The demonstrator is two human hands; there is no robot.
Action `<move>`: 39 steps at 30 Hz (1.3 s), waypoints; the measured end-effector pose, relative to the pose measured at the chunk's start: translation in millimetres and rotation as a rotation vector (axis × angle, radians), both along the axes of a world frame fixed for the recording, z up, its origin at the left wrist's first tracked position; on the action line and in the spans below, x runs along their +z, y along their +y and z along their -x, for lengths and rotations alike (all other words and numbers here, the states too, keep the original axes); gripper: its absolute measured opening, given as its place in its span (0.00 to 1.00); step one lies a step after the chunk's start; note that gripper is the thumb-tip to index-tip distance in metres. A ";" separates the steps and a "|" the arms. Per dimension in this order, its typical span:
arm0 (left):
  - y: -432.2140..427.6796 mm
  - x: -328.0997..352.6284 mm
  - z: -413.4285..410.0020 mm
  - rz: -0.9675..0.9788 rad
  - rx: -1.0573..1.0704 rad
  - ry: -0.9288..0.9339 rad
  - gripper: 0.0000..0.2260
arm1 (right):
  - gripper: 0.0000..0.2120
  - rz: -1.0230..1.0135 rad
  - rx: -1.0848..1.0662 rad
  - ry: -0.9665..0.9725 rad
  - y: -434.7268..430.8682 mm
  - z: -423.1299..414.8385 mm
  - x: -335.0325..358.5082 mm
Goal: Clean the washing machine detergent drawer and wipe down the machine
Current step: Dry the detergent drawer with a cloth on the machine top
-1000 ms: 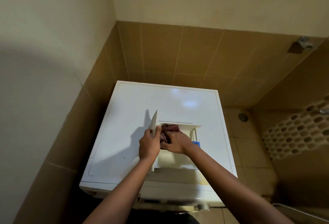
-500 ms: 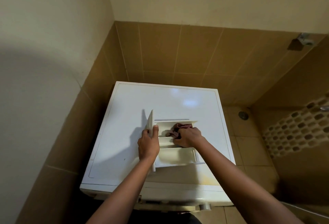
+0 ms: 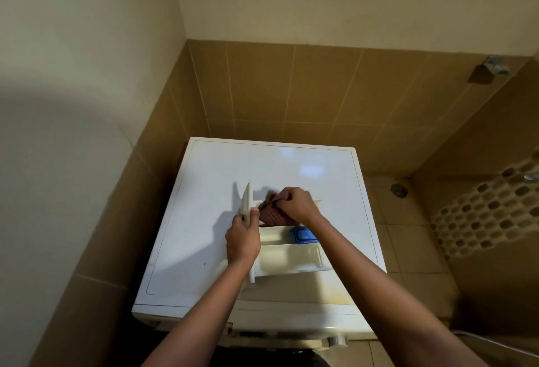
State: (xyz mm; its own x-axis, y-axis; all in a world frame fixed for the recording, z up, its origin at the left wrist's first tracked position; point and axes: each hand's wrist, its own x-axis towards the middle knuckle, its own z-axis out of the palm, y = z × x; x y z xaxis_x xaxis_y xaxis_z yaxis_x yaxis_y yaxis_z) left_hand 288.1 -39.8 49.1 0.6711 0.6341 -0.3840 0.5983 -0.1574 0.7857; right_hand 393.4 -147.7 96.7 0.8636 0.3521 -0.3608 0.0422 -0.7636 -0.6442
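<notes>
The white detergent drawer lies on top of the white washing machine, its front panel standing on edge at the left. My left hand grips that front panel, thumb over its edge. My right hand pinches a dark red waffle cloth and holds it over the drawer's far compartments. A blue insert shows in the drawer's middle compartment, just under my right wrist. The drawer's far end is hidden behind the cloth and hand.
The machine stands in a corner, with a cream wall at the left and brown tiles behind. A tiled floor with a drain lies to the right. A knob sits on the machine's front.
My right hand has lifted the cloth up and leftward out of the compartment, uncovering the blue insert. The left hand keeps its grip on the drawer's front panel.
</notes>
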 end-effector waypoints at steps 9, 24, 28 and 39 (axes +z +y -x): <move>0.3 -4.2 0.7 0.000 0.014 -0.006 0.26 | 0.12 0.353 -0.117 -0.390 9.7 25.2 41.8; 0.7 -6.0 -0.3 0.003 0.023 -0.004 0.27 | 0.30 0.388 0.747 -0.258 -22.8 19.3 -46.6; 1.2 -5.4 -0.2 0.005 0.020 0.000 0.26 | 0.23 0.410 0.594 -0.090 -18.2 10.8 -40.3; 1.0 -6.9 -1.2 0.011 0.016 0.004 0.24 | 0.27 0.443 0.485 0.054 -7.9 14.3 -36.2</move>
